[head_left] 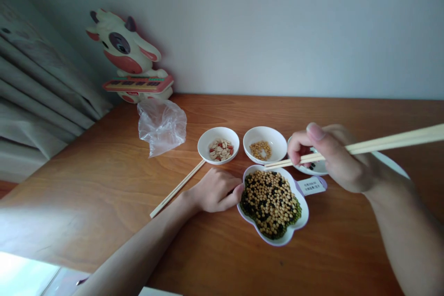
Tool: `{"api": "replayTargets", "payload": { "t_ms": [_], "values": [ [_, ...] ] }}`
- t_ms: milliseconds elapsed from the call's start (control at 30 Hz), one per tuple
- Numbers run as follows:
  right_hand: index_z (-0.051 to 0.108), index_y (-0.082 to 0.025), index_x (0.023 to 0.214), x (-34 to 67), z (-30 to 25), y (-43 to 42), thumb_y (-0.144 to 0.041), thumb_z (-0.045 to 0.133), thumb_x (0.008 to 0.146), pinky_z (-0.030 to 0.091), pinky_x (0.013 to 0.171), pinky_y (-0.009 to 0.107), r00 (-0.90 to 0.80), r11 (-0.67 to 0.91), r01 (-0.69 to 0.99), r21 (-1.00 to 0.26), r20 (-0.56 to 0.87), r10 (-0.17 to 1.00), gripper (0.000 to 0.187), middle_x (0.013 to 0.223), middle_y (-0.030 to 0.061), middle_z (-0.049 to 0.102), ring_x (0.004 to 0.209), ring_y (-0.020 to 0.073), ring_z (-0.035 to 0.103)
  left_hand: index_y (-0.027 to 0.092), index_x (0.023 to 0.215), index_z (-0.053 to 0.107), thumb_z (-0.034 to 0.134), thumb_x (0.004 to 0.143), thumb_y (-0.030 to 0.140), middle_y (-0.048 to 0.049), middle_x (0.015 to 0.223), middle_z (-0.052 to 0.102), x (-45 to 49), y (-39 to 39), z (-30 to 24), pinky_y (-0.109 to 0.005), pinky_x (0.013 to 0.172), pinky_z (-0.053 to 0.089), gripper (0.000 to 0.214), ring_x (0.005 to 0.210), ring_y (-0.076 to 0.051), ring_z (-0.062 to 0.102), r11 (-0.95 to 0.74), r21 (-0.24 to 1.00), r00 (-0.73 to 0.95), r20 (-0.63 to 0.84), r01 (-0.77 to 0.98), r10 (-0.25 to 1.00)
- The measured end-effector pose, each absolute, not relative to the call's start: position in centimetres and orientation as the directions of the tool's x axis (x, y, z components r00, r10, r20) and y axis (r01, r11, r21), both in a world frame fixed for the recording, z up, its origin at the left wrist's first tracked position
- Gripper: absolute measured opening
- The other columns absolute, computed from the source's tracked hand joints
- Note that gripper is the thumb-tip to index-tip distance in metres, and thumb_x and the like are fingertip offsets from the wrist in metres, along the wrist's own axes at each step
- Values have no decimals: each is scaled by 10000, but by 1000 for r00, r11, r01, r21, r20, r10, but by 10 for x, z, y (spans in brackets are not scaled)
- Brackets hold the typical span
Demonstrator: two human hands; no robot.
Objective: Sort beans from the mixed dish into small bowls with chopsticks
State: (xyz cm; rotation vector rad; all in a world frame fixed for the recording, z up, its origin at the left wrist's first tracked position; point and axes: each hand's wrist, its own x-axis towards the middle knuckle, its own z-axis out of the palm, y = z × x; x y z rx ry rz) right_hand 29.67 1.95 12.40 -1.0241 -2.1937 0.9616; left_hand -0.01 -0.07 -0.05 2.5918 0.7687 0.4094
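Our right hand (333,159) has its grip clamped on wooden chopsticks (381,147), their tips reaching over the rim of a flower-shaped dish (302,222) heaped with soybeans and dark beans. Our left hand (217,190), its grip loose and empty, touches that dish's left rim. Behind the dish stand a white bowl of soybeans (274,141) and a white bowl of seeds (204,145). Left of it, spare chopsticks (176,188) lie on the desk (347,249).
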Motion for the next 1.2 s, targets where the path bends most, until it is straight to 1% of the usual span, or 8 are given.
{"api": "replayTargets", "payload": {
  "t_ms": [67, 167, 267, 333, 433, 600, 1067, 1200],
  "values": [
    [658, -211, 748, 290, 122, 16, -584, 255, 1095, 393, 580, 334, -620, 470, 446, -762, 115, 776, 650, 641, 22, 613, 582, 162, 556, 193, 749, 480, 341, 1089, 323, -14, 703, 602, 0, -1, 0, -290, 608, 348, 390, 586, -131, 483, -766, 467, 807, 167, 442, 567],
    [646, -201, 778, 277, 116, 13, -556, 274, 1104, 412, 656, 321, -668, 507, 464, -727, 89, 739, 609, 682, 13, 613, 643, 156, 565, 193, 752, 476, 331, 1091, 323, -14, 703, 596, 1, 0, 3, -291, 615, 352, 391, 594, -132, 478, -768, 481, 812, 173, 424, 557],
    [623, -198, 788, 266, 109, 13, -527, 304, 1108, 375, 638, 311, -712, 541, 447, -712, 83, 697, 559, 653, -7, 564, 617, 142, 507, 189, 756, 482, 326, 1092, 326, -19, 712, 597, 2, 0, 6, -289, 606, 349, 395, 592, -129, 465, -764, 500, 815, 179, 407, 551],
    [612, -194, 783, 263, 105, 14, -500, 314, 1113, 361, 640, 308, -726, 562, 436, -703, 95, 681, 539, 657, -10, 557, 619, 138, 493, 187, 759, 492, 323, 1095, 327, -17, 704, 593, 2, 0, 6, -286, 597, 345, 401, 583, -127, 451, -763, 504, 816, 179, 404, 550],
    [601, -188, 781, 260, 102, 14, -464, 316, 1120, 364, 672, 305, -727, 574, 432, -696, 108, 678, 523, 691, -4, 576, 652, 139, 507, 185, 753, 502, 313, 1098, 322, -18, 693, 590, 2, 0, 5, -290, 601, 346, 417, 580, -128, 449, -771, 497, 821, 182, 397, 541],
    [594, -185, 776, 256, 102, 14, -437, 328, 1121, 363, 674, 303, -736, 581, 436, -688, 100, 670, 504, 689, -6, 548, 660, 142, 494, 185, 745, 486, 321, 1093, 325, -25, 703, 592, 2, 1, 5, -291, 601, 353, 409, 588, -129, 453, -771, 507, 822, 192, 386, 537],
    [603, -188, 768, 259, 101, 15, -457, 329, 1117, 349, 652, 316, -734, 576, 429, -696, 104, 671, 518, 644, -8, 520, 620, 149, 471, 192, 742, 472, 332, 1092, 329, -20, 699, 594, 1, 1, 3, -302, 612, 365, 401, 590, -134, 476, -766, 499, 821, 171, 405, 545],
    [611, -187, 768, 259, 102, 15, -456, 336, 1116, 359, 655, 317, -728, 568, 438, -697, 95, 679, 519, 652, -2, 543, 625, 152, 487, 191, 743, 479, 324, 1093, 328, -22, 700, 600, 1, 0, 3, -298, 618, 372, 407, 592, -134, 483, -769, 495, 823, 170, 405, 543]
  ]
}}
